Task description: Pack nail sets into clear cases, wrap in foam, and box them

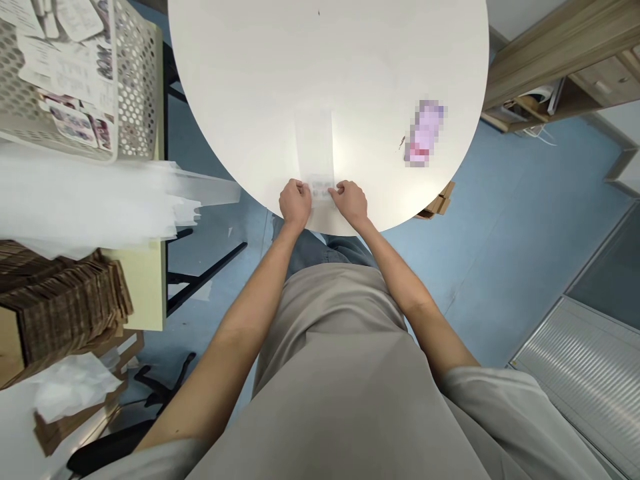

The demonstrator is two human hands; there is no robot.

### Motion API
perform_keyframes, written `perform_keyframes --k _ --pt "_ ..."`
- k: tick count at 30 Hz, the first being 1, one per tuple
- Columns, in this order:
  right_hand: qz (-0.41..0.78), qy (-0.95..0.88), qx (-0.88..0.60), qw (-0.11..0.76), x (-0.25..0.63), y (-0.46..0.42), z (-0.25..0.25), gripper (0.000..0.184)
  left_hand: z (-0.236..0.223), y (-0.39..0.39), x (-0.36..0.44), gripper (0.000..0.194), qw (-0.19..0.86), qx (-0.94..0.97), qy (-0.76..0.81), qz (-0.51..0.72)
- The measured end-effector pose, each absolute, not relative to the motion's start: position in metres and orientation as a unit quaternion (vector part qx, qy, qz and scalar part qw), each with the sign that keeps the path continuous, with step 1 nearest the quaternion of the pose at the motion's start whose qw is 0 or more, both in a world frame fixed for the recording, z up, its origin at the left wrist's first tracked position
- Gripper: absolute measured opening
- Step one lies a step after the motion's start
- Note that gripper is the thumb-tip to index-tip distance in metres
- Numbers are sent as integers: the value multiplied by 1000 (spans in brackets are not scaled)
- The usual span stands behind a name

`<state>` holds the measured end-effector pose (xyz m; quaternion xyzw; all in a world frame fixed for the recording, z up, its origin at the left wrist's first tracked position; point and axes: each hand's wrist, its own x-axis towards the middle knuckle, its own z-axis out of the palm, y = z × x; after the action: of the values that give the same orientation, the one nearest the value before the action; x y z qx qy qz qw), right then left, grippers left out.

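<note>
A clear plastic bag (315, 143) lies flat on the round white table (280, 73), its near end at the table's front edge. My left hand (295, 202) pinches the bag's near-left corner with curled fingers. My right hand (351, 201) pinches the near-right corner the same way. Between the two hands the bag shows a small printed patch (321, 187). Both forearms reach straight forward from my body.
A small purple and pink object (424, 133) lies on the table's right side. A white perforated basket (75, 73) of printed cards, a stack of clear bags (85, 200) and brown cardboard pieces (65, 300) sit on the left bench. Wooden shelving (555, 60) stands at right.
</note>
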<state>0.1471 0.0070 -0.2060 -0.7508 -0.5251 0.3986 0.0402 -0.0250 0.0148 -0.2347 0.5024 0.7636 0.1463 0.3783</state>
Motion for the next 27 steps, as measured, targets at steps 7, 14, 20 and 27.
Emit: perform_keyframes --k 7,14,20,27 --pt "428 -497 -752 58 140 7 -210 25 -239 6 -22 11 337 519 768 165" --pt "441 -468 -763 65 135 4 -211 25 -242 0 -26 14 331 539 745 210" --pt "442 -465 -765 66 134 2 -211 25 -243 14 -38 35 348 726 560 196" --pt "460 -466 -753 63 140 8 -213 29 -229 22 -53 49 420 793 426 116"
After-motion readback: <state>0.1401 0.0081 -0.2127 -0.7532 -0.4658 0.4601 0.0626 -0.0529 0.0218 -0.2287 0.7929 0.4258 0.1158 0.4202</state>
